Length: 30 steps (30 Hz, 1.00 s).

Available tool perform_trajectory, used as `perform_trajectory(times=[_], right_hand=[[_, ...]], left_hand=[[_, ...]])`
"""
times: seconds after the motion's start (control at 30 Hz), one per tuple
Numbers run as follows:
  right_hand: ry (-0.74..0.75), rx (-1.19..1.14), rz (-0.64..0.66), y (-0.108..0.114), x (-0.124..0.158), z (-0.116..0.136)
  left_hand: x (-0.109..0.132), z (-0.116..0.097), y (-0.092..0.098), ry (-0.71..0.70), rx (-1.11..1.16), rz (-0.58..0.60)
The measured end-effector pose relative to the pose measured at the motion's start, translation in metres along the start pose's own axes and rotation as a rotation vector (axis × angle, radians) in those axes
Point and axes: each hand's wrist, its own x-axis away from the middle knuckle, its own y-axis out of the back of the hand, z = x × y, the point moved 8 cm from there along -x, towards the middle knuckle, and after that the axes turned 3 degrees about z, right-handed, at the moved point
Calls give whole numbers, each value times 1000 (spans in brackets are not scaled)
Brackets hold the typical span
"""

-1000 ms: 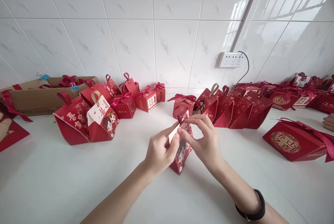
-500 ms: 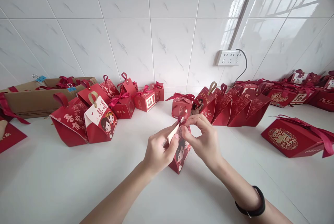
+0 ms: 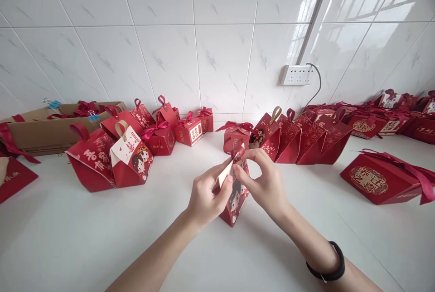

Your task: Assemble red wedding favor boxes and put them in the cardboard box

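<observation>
A red gift box (image 3: 235, 197) printed with cartoon figures stands tilted on the white counter (image 3: 170, 246) in front of me. My left hand (image 3: 209, 194) is closed on its upper part, thumb pressed against the cream top flap. A dark red ribbon loop (image 3: 238, 152) sticks up at the top of this box. My right hand (image 3: 263, 176) pinches at the loop with thumb and forefinger; the fingertips partly hide where it meets the flap. Just behind my hands sits a small red box with a bow (image 3: 234, 137).
Several finished red boxes (image 3: 90, 160) stand on the left, before a cardboard carton (image 3: 44, 135) with ribbons inside. More handled boxes (image 3: 307, 142) line up at right of centre. A bowed box (image 3: 380, 178) lies further right. A power strip (image 3: 299, 75) hangs on the tiled wall.
The ribbon loop, pointing up and narrow before, now curls over to the right at the box top. My right fingers have shifted slightly; my left hand keeps its hold.
</observation>
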Motion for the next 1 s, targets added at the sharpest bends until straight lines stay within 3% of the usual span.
perform_trajectory(times=[0.17,0.33,0.5,0.77,1.0], right_hand=[[-108,-105,2,0,1,-6],[-218,-355,127,-9,-2,-12],[-268,-402,232,-15,-4,-19],[-311,-589,194,-13,-6,-21],[-433,-870,157,-6,-8,-25]], left_hand=[[0,-1,-1,-44,-2,-4],[0,3,2,-30,12,-50],[0,8,1,13,17,-41],[0,18,4,135,94,-52],[-3,20,-1,220,387,25]])
